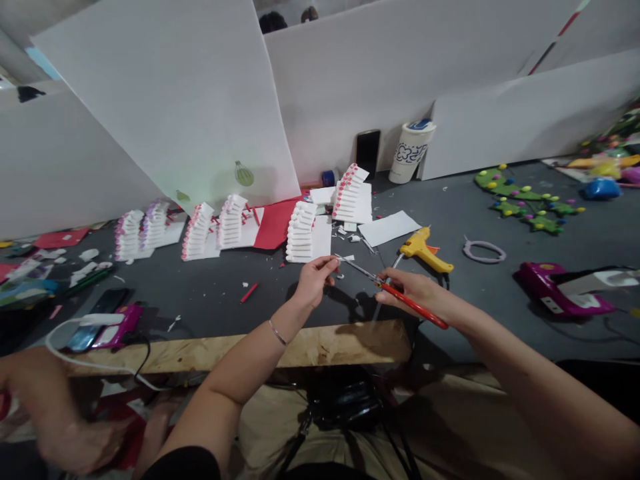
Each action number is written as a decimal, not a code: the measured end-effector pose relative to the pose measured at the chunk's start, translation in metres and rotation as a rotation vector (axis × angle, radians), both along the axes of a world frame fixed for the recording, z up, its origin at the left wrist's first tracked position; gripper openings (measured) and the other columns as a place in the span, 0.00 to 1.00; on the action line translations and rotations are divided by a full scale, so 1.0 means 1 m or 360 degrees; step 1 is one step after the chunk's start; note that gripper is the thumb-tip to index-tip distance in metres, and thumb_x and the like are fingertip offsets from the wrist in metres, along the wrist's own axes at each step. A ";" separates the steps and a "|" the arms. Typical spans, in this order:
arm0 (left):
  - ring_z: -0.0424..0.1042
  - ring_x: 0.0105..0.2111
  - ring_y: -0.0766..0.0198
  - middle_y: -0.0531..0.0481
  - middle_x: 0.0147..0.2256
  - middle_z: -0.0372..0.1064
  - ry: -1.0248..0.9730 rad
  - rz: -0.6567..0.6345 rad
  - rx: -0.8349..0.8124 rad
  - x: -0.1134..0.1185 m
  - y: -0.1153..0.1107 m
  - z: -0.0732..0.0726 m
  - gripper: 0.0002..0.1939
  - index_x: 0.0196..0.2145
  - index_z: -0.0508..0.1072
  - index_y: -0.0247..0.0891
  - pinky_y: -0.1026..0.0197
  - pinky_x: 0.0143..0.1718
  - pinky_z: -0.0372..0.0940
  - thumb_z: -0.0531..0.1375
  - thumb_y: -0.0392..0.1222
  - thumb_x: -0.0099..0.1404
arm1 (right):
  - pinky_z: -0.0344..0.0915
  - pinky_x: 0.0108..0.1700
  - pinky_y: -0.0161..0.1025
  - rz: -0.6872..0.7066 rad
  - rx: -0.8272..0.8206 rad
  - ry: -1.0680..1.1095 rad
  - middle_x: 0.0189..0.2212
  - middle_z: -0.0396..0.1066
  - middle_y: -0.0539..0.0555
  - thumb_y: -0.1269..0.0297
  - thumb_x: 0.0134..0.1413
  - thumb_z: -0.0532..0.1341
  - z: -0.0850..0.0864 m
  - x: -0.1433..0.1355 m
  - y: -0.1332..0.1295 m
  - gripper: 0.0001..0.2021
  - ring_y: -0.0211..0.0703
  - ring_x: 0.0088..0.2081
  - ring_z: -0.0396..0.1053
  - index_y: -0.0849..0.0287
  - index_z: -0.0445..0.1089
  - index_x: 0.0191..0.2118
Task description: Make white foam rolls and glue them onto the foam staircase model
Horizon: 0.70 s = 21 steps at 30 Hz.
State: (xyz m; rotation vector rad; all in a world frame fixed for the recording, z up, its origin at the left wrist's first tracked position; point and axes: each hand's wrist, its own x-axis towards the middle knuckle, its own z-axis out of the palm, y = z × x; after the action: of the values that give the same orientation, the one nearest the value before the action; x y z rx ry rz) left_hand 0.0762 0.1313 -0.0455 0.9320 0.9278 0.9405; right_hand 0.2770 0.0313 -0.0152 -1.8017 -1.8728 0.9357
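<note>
My right hand (407, 287) is closed around red-handled long-nose pliers (415, 305), whose thin metal jaws point left. At their tip, my left hand (316, 279) pinches with thumb and forefinger; whatever small thing lies in the pinch is too small to make out. Just beyond the hands stands a fan-like row of white sticks on a folded white card (301, 233). Small white paper scraps (350, 230) lie near the jaw tips. A yellow hot glue gun (425, 250) rests on the table beyond my right hand.
More cards with pink-tipped sticks (197, 233) stand to the left. A white cup (411, 152) and a phone (368, 153) are by the partition. Purple power strips (560, 290) with cords flank the workspace. Another person's hand (80, 433) is at lower left. A wooden edge (320, 343) runs in front.
</note>
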 end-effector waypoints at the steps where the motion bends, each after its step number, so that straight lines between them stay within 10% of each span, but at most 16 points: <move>1: 0.65 0.24 0.70 0.52 0.22 0.68 0.0011 -0.0016 0.0003 0.000 0.000 0.000 0.16 0.28 0.77 0.33 0.69 0.17 0.53 0.71 0.46 0.43 | 0.57 0.28 0.35 0.0000 -0.0005 0.0004 0.22 0.66 0.48 0.39 0.52 0.54 0.000 0.000 0.000 0.24 0.41 0.24 0.63 0.55 0.66 0.42; 21: 0.65 0.23 0.71 0.52 0.22 0.68 0.0011 -0.0020 -0.0001 -0.001 0.002 0.001 0.16 0.28 0.77 0.33 0.70 0.16 0.53 0.72 0.45 0.42 | 0.56 0.26 0.36 -0.0079 -0.0009 -0.0025 0.18 0.65 0.47 0.33 0.47 0.55 0.003 -0.003 0.001 0.26 0.40 0.21 0.61 0.54 0.65 0.34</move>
State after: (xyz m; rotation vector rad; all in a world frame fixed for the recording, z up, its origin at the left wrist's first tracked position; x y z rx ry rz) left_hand 0.0757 0.1328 -0.0448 0.9402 0.9271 0.9269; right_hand 0.2739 0.0325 -0.0119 -1.8556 -1.8276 0.9128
